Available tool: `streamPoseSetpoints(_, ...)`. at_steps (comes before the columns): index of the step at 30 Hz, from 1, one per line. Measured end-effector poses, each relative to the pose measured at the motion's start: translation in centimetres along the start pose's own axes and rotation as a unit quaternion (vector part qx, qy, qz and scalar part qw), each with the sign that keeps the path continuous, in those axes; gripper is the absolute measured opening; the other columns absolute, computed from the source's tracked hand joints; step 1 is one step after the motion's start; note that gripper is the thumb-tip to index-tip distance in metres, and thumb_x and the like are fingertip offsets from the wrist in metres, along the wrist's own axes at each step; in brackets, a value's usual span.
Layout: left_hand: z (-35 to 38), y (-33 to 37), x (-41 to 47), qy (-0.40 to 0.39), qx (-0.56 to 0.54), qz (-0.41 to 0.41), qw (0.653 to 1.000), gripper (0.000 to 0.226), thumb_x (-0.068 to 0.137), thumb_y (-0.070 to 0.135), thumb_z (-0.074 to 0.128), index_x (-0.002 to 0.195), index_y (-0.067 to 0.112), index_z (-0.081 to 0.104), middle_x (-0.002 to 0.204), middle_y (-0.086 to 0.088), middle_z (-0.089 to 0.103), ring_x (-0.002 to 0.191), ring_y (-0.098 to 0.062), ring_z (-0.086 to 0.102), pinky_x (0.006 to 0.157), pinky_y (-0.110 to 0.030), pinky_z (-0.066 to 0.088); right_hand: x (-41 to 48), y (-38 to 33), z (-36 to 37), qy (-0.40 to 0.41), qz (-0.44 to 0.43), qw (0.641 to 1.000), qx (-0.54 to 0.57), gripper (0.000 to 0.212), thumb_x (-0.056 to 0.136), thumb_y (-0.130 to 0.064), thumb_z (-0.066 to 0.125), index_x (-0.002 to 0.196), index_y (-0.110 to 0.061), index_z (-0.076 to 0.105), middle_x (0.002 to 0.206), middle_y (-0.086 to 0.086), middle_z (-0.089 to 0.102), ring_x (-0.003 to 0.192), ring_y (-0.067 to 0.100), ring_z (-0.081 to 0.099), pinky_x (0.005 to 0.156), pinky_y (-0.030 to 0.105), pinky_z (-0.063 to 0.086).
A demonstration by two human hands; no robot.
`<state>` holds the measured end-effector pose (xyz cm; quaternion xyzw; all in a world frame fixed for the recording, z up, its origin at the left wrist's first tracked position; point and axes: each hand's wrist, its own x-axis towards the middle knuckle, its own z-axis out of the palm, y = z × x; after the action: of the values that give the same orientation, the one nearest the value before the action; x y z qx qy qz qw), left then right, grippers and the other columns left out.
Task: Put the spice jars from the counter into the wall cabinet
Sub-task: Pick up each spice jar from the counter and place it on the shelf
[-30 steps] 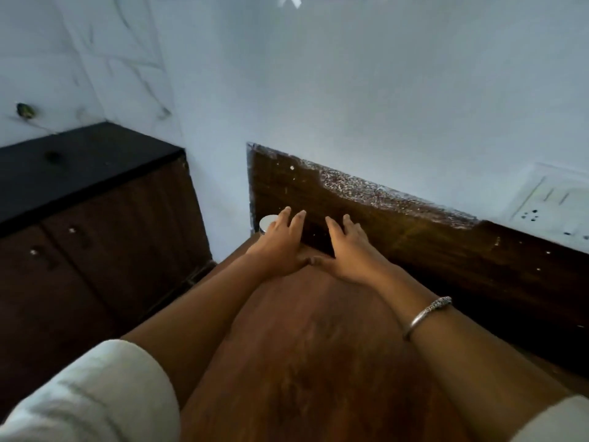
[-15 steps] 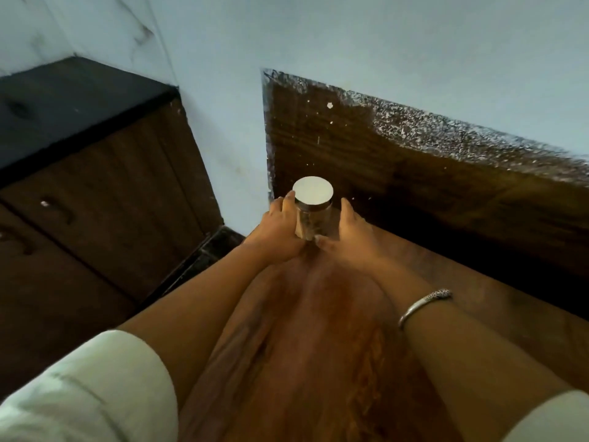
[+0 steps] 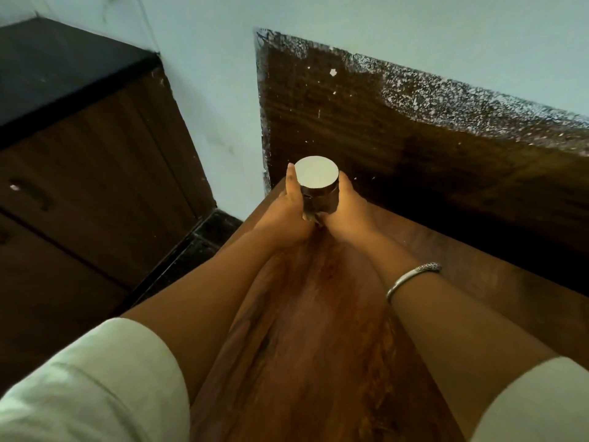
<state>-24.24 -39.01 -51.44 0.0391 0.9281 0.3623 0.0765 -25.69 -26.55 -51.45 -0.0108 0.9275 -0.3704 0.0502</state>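
Stood upright at the far left corner of the wooden counter [image 3: 318, 346], spice jar [image 3: 317, 189] clasped between left hand [image 3: 287, 218] and right hand [image 3: 347, 215], lid up, equally near both.

Bare forearms, pale short sleeves

White sleeve [image 3: 92, 378] on the left arm, another [image 3: 538, 403] on the right; a patterned silver bangle [image 3: 411, 277] circles the right wrist.
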Motion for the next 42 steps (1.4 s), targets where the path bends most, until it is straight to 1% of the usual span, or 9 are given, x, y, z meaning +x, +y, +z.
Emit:
streamPoseSetpoints(9,0.5,4.0,-3.9,0.075,-0.053,0.030,0.995,0.120,0.074,0.027,0.076,0.148,0.016,-0.017,0.154,-0.011,0.025,0.141,-0.026,0.030,0.111,-0.038,0.031,-6.0,-0.2,-3.7,0.105,-0.011,0.991,0.084,0.074,0.079,-0.012,0.070,0.141,-0.016,0.030,0.134,0.010,0.035,0.119,0.025,0.049,0.094,0.025,0.042)
streamPoseSetpoints(15,1.4,10.2,-9.5,0.120,-0.092,0.069,0.986,0.122,0.067,0.018,0.081,0.150,0.015,-0.008,0.151,-0.009,0.025,0.140,-0.021,0.027,0.109,-0.026,0.027,-12.2,0.7,-8.3,0.166,-0.043,0.973,0.157,0.079,0.076,-0.015,0.075,0.141,-0.020,0.031,0.136,0.009,0.034,0.118,0.020,0.051,0.095,0.037,0.052)
streamPoseSetpoints(21,4.0,17.5,-16.8,0.146,-0.115,0.141,0.972,0.124,0.064,0.028,0.084,0.150,0.012,-0.004,0.145,-0.009,0.026,0.123,0.002,0.022,0.099,-0.013,0.026,-20.7,1.4,-14.6,0.198,-0.049,0.962,0.179,0.089,0.075,-0.026,0.077,0.146,-0.025,0.024,0.135,-0.001,0.052,0.111,0.013,0.058,0.080,0.012,0.047)
streamPoseSetpoints(24,5.5,21.9,-19.9,0.155,-0.144,0.148,0.966,0.126,0.063,0.025,0.086,0.150,0.008,-0.004,0.148,-0.010,0.023,0.127,0.000,0.019,0.099,-0.011,0.022,-25.2,1.6,-18.2,0.254,-0.046,0.948,0.188,0.089,0.074,-0.030,0.078,0.145,-0.021,0.026,0.127,-0.002,0.057,0.104,0.014,0.060,0.079,0.019,0.047)
streamPoseSetpoints(28,7.2,26.6,-23.9,0.129,-0.246,0.164,0.947,0.131,0.054,0.032,0.085,0.150,0.016,-0.003,0.145,-0.002,0.031,0.134,-0.013,0.034,0.105,-0.029,0.042,-30.8,2.6,-23.3,0.257,-0.056,0.941,0.214,0.079,0.079,-0.028,0.073,0.144,-0.020,0.028,0.123,-0.002,0.056,0.105,0.011,0.057,0.078,0.014,0.044)
streamPoseSetpoints(32,8.3,31.5,-28.2,0.079,-0.315,0.199,0.924,0.116,0.061,0.012,0.081,0.148,0.016,0.003,0.125,0.009,0.044,0.110,-0.004,0.055,0.079,-0.014,0.054,-36.3,4.2,-27.4,0.191,-0.038,0.936,0.293,0.075,0.081,-0.037,0.070,0.143,-0.026,0.030,0.122,-0.008,0.055,0.108,0.010,0.058,0.086,0.026,0.052)
streamPoseSetpoints(35,9.0,34.4,-30.3,0.040,-0.317,0.229,0.919,0.111,0.064,0.010,0.077,0.147,0.016,0.003,0.122,0.013,0.047,0.111,-0.005,0.057,0.086,-0.023,0.055,-39.3,5.2,-29.2,0.172,-0.053,0.929,0.325,0.050,0.084,-0.032,0.066,0.130,-0.028,0.045,0.117,-0.009,0.061,0.109,0.008,0.060,0.094,0.035,0.051)
streamPoseSetpoints(38,9.7,36.2,-31.7,0.015,-0.294,0.249,0.923,0.104,0.068,0.013,0.075,0.146,0.017,0.006,0.120,0.016,0.048,0.108,0.005,0.056,0.085,-0.022,0.054,-41.5,5.6,-30.6,0.221,-0.043,0.913,0.341,0.049,0.083,-0.027,0.069,0.128,-0.024,0.049,0.116,-0.005,0.062,0.108,0.010,0.060,0.096,0.038,0.051)
streamPoseSetpoints(42,11.2,37.8,-33.8,0.038,-0.233,0.263,0.935,0.102,0.068,0.042,0.068,0.147,0.028,0.005,0.145,-0.002,0.036,0.136,-0.014,0.036,0.107,-0.043,0.042,-44.0,5.8,-32.1,0.275,-0.046,0.891,0.358,0.061,0.081,-0.027,0.070,0.134,-0.020,0.041,0.122,-0.002,0.059,0.101,0.002,0.059,0.085,0.021,0.050)
